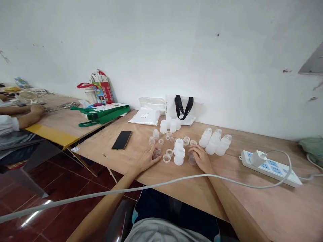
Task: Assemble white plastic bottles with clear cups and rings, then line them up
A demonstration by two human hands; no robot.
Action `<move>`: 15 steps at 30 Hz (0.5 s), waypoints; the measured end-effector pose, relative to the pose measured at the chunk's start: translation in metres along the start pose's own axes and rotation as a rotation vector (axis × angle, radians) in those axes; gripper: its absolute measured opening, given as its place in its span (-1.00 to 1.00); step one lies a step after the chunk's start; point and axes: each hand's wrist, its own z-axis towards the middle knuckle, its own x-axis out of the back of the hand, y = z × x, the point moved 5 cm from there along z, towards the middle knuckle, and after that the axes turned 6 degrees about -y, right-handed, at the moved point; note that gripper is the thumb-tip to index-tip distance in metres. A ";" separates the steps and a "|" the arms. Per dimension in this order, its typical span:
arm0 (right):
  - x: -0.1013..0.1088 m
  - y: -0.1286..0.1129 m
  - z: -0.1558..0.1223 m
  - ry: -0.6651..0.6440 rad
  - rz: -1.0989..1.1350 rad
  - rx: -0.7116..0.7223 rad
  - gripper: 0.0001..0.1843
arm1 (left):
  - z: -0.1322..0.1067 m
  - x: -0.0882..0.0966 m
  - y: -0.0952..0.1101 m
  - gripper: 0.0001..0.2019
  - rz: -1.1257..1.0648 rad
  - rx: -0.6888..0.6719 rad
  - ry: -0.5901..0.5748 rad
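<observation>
My left hand (147, 160) rests on the table with thumb and fingers apart, touching or close beside small clear parts (158, 151). My right hand (201, 159) has its fingers stretched over clear caps (192, 159), partly hiding them. Between the hands stand small frosted bottle bodies (179, 158) without tops. Translucent screw rings (166, 158) lie just left of them. A clear domed cap (156, 134) stands beyond my left hand. Three small baby bottles (216, 143) with clear domed caps lean or stand to the right. More frosted bottle bodies (164, 126) stand at the back.
A phone (121, 140) lies at left. White plastic packages (145, 116) and a white bag with black handles (171, 109) are by the wall. A power strip (272, 168) sits at right, its white cable (151, 186) crossing in front. A co-worker's hand (37, 110) shows far left.
</observation>
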 end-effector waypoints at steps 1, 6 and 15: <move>0.000 0.000 0.000 -0.005 0.002 -0.002 -0.70 | -0.001 0.000 0.002 -0.54 0.005 0.001 0.001; -0.001 0.002 0.000 -0.008 0.001 0.001 -0.69 | -0.003 -0.001 0.012 -0.65 0.086 -0.037 0.004; -0.003 -0.006 0.000 -0.017 -0.147 0.058 -0.85 | -0.005 -0.004 0.021 -0.66 0.026 0.001 0.048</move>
